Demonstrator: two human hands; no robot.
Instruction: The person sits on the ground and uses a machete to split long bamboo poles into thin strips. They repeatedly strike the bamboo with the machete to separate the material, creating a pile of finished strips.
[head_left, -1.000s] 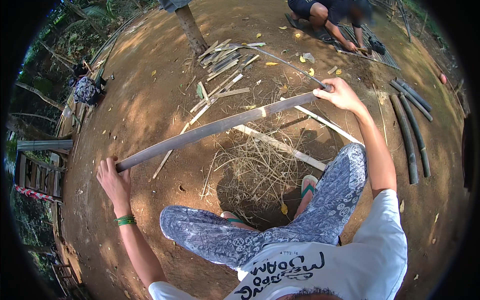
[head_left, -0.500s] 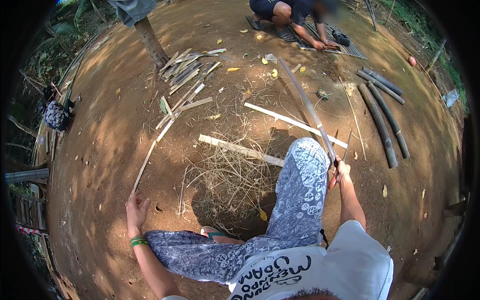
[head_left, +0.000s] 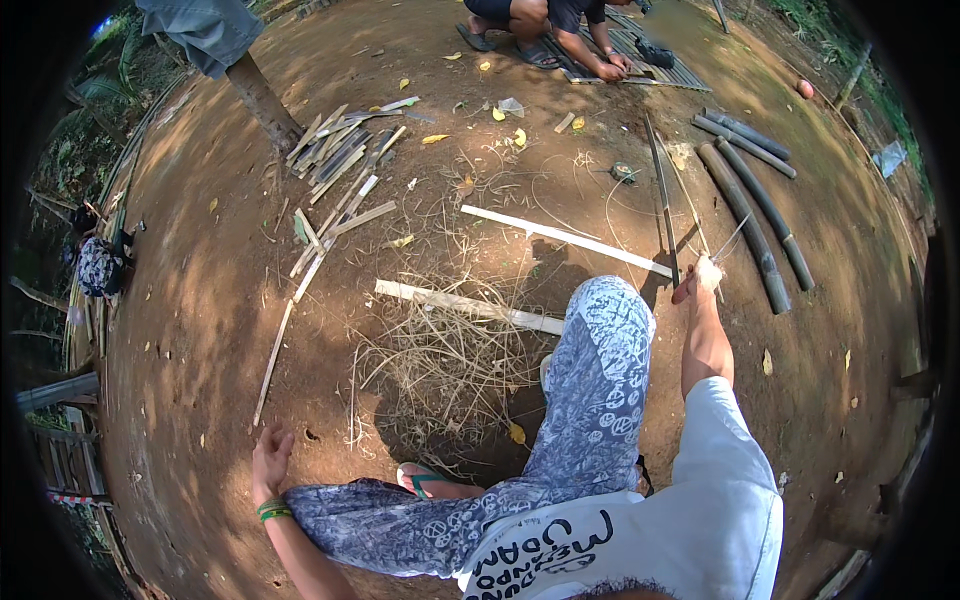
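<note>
My left hand (head_left: 271, 461) hovers open over the dirt on the left, fingers loosely spread, close to the near end of a thin pale bamboo strip (head_left: 275, 355). On the right, my right hand (head_left: 700, 278) is closed around the grip of a long, narrow blade (head_left: 661, 200), which points up and away. Whether it is a saw or a machete I cannot tell. A second, shorter thin blade (head_left: 733, 242) juts from beside the same hand. Left of that hand lies a long pale slat (head_left: 560, 236). Another slat (head_left: 455, 303) rests across a heap of curly bamboo shavings (head_left: 450, 365).
Split bamboo pieces (head_left: 345, 150) are piled near a tree trunk (head_left: 262, 100). Dark bamboo poles (head_left: 765, 215) lie at right. A tape measure (head_left: 622, 172) sits on the ground. Another person (head_left: 570, 35) crouches over a slatted bamboo panel (head_left: 650, 60) at the back.
My right arm has reached farther out, and the long blade now points more straight ahead. My left hand has drawn back slightly from the thin strip's end. The view has shifted a little.
</note>
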